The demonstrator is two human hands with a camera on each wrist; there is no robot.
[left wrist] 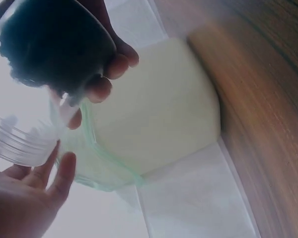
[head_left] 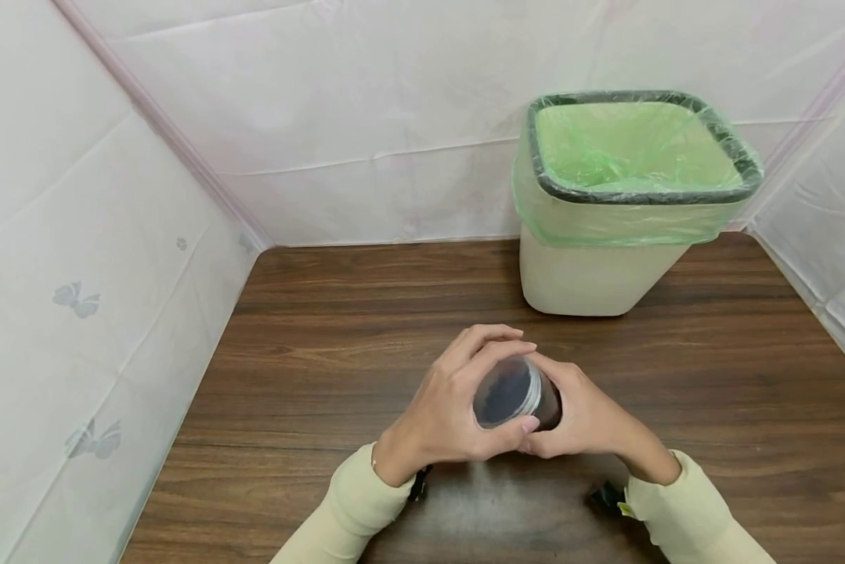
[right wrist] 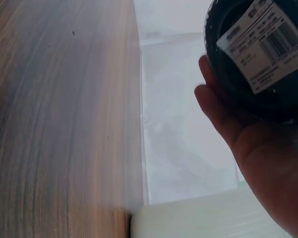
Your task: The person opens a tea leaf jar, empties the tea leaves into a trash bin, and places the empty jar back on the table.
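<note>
1. We are seeing 1 dark-filled jar [head_left: 510,392] tilting over the tabletop [head_left: 309,329] between 2 hands, on the person's side of the lined bin [head_left: 577,278].
2. We are finding the left hand [head_left: 450,407] gripping the clear, threaded end [left wrist: 20,144], fingers and thumb curling round it; the right hand [head_left: 591,411] is holding the opposite end, whose base is bearing a barcode label [right wrist: 265,47].
3. We are reading the jar's axis as running crosswise, from hand to hand.
4. We are judging neither hand nearer: both are touching it.
5. We are not managing to tell whether the clear end is a separate lid.
</note>
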